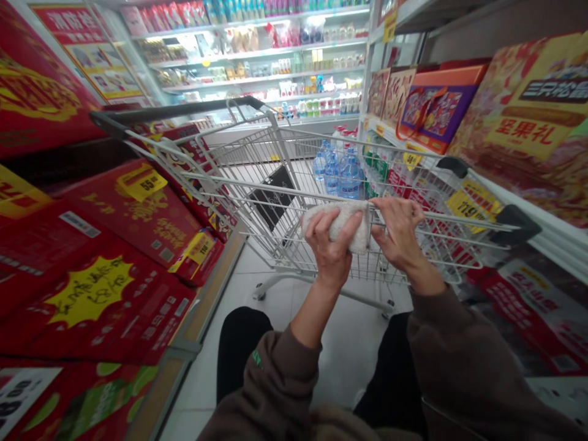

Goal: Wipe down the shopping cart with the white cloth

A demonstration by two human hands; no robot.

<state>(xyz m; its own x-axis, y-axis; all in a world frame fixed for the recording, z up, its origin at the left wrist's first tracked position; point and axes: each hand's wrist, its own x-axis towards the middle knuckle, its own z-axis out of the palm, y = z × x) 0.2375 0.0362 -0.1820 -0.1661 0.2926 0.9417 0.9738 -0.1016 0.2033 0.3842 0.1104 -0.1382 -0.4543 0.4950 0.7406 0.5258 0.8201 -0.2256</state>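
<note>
hands: left hand closed around a pale cloth, pressing it on the top wire of a cart | right hand pinching the cloth's right end at the same wire | left: stacked red boxes | beyond cart: water bottles | right: gift boxes on a shelf

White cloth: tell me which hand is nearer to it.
Left. The left hand clasps the white cloth on the cart rail; the right hand pinches the rail beside its right end.
</note>
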